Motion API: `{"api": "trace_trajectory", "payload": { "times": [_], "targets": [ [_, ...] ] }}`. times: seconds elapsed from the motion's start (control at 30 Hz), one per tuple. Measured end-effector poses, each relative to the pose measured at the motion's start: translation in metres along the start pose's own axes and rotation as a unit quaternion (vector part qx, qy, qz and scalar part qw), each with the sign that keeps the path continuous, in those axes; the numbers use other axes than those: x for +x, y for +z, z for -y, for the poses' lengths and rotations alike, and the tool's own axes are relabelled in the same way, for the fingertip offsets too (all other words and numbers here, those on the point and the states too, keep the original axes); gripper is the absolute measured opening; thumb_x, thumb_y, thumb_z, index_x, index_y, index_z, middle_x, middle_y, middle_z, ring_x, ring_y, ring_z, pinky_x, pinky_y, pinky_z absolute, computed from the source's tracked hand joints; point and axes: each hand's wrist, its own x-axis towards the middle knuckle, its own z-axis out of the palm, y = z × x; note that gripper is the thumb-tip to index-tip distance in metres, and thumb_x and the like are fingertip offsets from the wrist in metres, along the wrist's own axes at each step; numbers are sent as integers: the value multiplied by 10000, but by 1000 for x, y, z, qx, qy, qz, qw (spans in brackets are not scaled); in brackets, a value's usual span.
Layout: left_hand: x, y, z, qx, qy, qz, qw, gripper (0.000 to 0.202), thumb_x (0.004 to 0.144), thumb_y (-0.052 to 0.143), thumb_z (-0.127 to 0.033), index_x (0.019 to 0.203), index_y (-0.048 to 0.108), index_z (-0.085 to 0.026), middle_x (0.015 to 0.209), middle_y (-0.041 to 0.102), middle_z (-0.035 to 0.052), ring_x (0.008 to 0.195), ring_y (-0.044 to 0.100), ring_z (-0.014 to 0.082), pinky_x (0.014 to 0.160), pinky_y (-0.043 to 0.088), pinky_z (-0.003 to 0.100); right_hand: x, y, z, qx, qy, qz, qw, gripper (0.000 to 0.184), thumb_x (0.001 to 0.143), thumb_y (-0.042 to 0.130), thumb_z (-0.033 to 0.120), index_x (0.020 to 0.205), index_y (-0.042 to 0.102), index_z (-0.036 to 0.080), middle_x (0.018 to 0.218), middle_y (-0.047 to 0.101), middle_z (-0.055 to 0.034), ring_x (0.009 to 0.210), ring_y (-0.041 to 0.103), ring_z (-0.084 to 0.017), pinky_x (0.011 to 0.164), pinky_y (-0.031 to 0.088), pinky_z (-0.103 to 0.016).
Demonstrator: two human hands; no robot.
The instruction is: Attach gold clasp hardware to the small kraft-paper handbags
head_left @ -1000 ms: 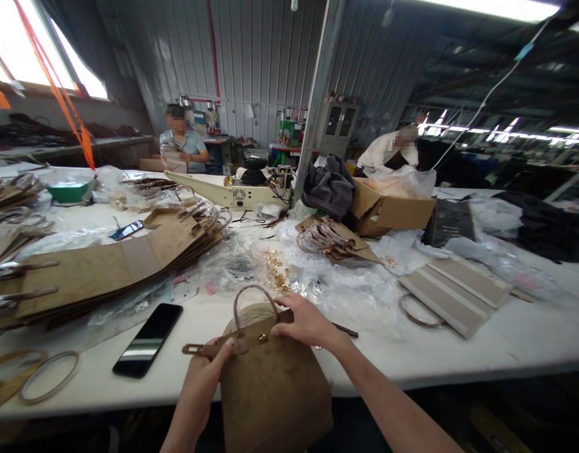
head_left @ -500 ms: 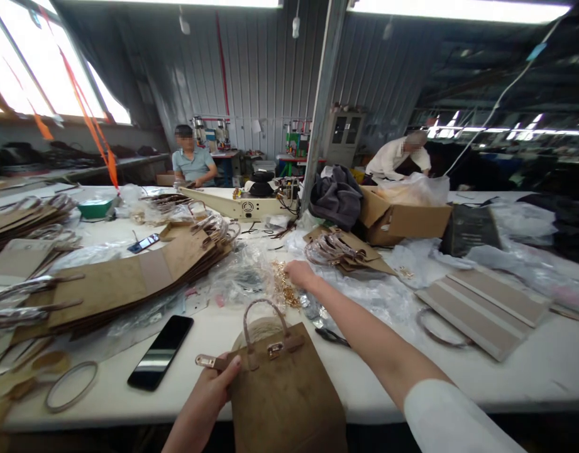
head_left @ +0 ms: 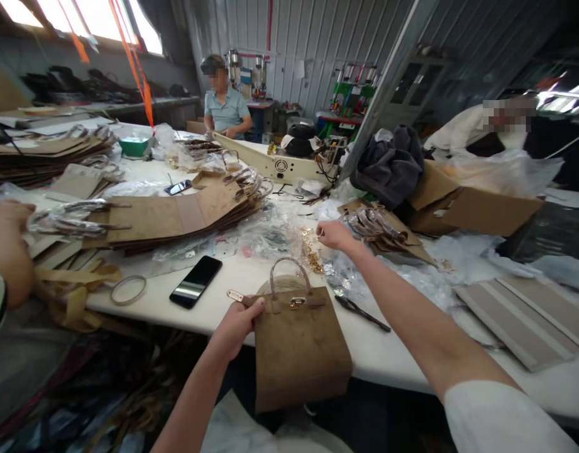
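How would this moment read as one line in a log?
left hand: holding bag | right hand: at gold pieces, grasp unclear | phone: flat on table, left of bag

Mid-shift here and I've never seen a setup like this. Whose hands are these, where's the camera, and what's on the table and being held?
There's no machine arm here: the two bare hands reaching in from the bottom belong to the person wearing the camera. It sits on their head, looking forward and down. The left hand grips a brown bag near its top corner. The right hand reaches to some small gold pieces; whether it holds one is too small to tell. On the white table also lie a phone, a stack of brown panels and a cardboard box. The hand at the left edge is someone else's.
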Motion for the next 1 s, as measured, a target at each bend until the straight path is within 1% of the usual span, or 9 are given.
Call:
{"api": "trace_trajectory", "payload": {
  "times": [0.13, 0.23, 0.3, 0.4, 0.43, 0.53, 0.67, 0.8, 1.0],
  "targets": [
    [4, 0, 3, -4, 8, 0, 1000, 723, 714, 950, -657, 1155, 812, -101, 1185, 834, 197, 1133, 761, 367, 865, 604, 389, -23, -3, 2, 166, 10, 7, 986, 233, 877, 774, 143, 1107, 767, 114, 868, 801, -98, 769, 797, -211, 735, 622, -277],
    [4, -3, 6, -34, 6, 15, 999, 691, 721, 955, -644, 1137, 819, -110, 1188, 835, 193, 1128, 762, 357, 905, 613, 406, -58, -5, 14, 271, 5, -25, 962, 301, 946, 709, 245, 1220, 722, 122, 987, 805, -119, 816, 819, -201, 716, 655, -268],
    [3, -4, 9, -47, 5, 20, 999, 668, 735, 953, -632, 1136, 821, -113, 1197, 834, 192, 1120, 764, 352, 906, 616, 408, -90, -2, 29, 375, -14, -43, 926, 307, 953, 699, 297, 1230, 712, 166, 1063, 800, -105, 932, 830, -214, 823, 688, -314],
    [4, -7, 11, -51, 5, 12, 999, 664, 717, 966, -636, 1093, 827, -106, 1186, 834, 198, 1116, 762, 354, 892, 612, 396, -150, 16, 62, 579, -42, -22, 814, 323, 900, 801, 367, 1175, 748, 208, 1043, 801, -72, 999, 822, -253, 914, 697, -399],
    [4, -7, 12, -55, 4, 11, 998, 667, 711, 970, -638, 1084, 828, -104, 1183, 834, 199, 1118, 761, 354, 892, 611, 392, -170, 26, 75, 595, -44, -11, 802, 344, 906, 825, 397, 1191, 759, 216, 1032, 808, -69, 985, 820, -256, 911, 696, -407],
    [1, -8, 12, -78, -2, 26, 997, 662, 728, 974, -618, 1121, 824, -106, 1196, 830, 196, 1113, 766, 345, 894, 610, 385, -220, 67, 110, 528, -32, -9, 849, 375, 916, 864, 425, 1219, 787, 220, 922, 824, -61, 863, 810, -241, 851, 693, -377],
    [-7, -7, 13, -92, 2, 51, 994, 609, 794, 950, -570, 1171, 818, -111, 1205, 826, 196, 1062, 778, 322, 875, 611, 381, -245, 109, 132, 478, -2, -37, 877, 384, 950, 812, 393, 1302, 796, 241, 1103, 854, -75, 944, 832, -261, 895, 700, -389],
    [-13, -2, 15, -96, 20, 45, 994, 591, 808, 931, -593, 1122, 829, -102, 1132, 837, 192, 1011, 781, 304, 869, 612, 373, -242, 110, 136, 401, -12, -95, 911, 218, 972, 778, 383, 1110, 868, 240, 1075, 861, -81, 901, 837, -267, 863, 706, -384],
    [-20, 5, 16, -79, 37, 26, 996, 617, 799, 905, -668, 1028, 840, -99, 960, 840, 167, 831, 769, 265, 753, 582, 329, -235, 95, 143, 361, -5, -98, 927, 205, 927, 817, 383, 1056, 889, 240, 1015, 868, -79, 830, 835, -280, 814, 712, -398]
  ]
}}
